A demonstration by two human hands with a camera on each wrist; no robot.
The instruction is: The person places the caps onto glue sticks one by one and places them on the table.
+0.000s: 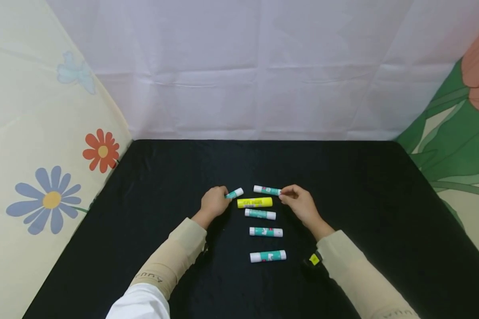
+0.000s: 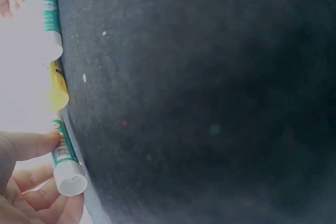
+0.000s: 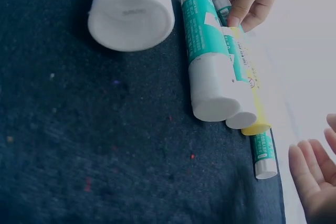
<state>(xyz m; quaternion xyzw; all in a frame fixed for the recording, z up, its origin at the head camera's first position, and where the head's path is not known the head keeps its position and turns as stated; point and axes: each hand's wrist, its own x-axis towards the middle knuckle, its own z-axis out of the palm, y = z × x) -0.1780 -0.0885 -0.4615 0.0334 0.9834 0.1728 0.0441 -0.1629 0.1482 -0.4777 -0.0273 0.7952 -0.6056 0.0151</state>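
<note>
In the head view my left hand (image 1: 215, 202) pinches a small white-and-teal glue stick (image 1: 235, 193). The left wrist view shows the thumb on the label of this glue stick (image 2: 64, 148) and the fingers beneath it. My right hand (image 1: 299, 201) is at the right end of another teal-labelled glue stick (image 1: 266, 190). Its fingers look extended in the right wrist view, with a gap between the hand (image 3: 317, 179) and that glue stick (image 3: 264, 153). Between and below the hands lies a yellow glue stick (image 1: 254, 203).
Below the yellow one, more teal glue sticks lie in a column: an upper (image 1: 260, 214), a middle (image 1: 265, 232) and a lower (image 1: 268, 256). They rest on a black-covered table (image 1: 343, 177). A white cloth (image 1: 255, 106) hangs behind, with flower-patterned cloth (image 1: 36, 133) at the sides.
</note>
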